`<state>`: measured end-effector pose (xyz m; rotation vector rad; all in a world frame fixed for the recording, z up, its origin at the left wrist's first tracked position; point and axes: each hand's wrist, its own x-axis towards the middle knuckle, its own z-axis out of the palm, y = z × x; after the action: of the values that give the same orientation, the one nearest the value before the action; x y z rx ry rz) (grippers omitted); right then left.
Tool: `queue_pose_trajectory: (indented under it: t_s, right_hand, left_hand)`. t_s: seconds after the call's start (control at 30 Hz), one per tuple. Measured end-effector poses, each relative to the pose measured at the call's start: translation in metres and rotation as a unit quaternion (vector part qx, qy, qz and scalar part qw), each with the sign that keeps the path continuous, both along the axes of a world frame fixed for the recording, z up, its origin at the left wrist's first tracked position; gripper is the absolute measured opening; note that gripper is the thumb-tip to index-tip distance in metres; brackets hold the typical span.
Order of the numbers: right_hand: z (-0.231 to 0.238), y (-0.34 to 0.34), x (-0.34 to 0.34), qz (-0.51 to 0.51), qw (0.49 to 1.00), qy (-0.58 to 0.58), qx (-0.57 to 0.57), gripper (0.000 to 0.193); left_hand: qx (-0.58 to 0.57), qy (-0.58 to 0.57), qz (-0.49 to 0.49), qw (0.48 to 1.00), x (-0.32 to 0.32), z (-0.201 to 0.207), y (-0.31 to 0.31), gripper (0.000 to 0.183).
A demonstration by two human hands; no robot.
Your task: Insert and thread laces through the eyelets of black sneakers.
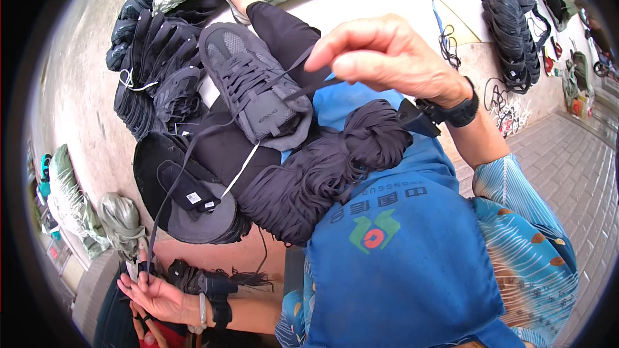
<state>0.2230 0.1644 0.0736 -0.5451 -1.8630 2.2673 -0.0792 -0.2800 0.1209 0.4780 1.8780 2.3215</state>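
Observation:
A dark grey sneaker (255, 87) rests on my lap, its toe pointing away to the upper left, with dark laces threaded across its tongue. My right hand (387, 51) is raised beside the shoe with fingers curled, and a short stretch of shoelace (289, 72) runs from the eyelets to its fingertips. Far out at the lower left, palm up, my left hand (158, 298) has its fingers closed round the other long end of lace (169, 196). That end stretches from the shoe down to the hand. A thick bundle of dark laces (322, 167) lies across my lap.
Stacked dark shoe parts (161, 58) lie at the upper left, and more soles and insoles (193, 212) sit beside my knee. Another shoe stack (509, 38) stands at the upper right near loose cords. Pale sacks (71, 200) lie left; another person's hands (145, 322) show lower left.

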Motion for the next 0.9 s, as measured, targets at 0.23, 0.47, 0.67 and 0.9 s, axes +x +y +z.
queue_pose_trajectory:
  t_s: [0.23,0.47,0.67,0.9]
  right_hand:
    - [-0.091,-0.009,0.016,0.096,0.881,-0.094,0.454,0.021]
    - [-0.083,-0.006,0.022,0.074,0.786,-0.116,0.602,0.022]
    - [-0.084,-0.032,-0.003,0.137,0.79,-0.043,0.596,0.022]
    - [-0.089,-0.028,-0.006,0.211,0.715,0.004,0.667,0.012]
  left_hand:
    - [-0.082,-0.03,0.051,0.995,0.049,0.004,0.03,0.045]
    - [-0.136,-0.25,-0.219,0.933,0.114,-0.059,0.145,0.021]
    - [-0.29,-0.247,-0.265,0.886,0.131,-0.097,0.19,0.018]
    - [-0.249,-0.251,-0.245,0.903,0.131,-0.115,0.197,0.022]
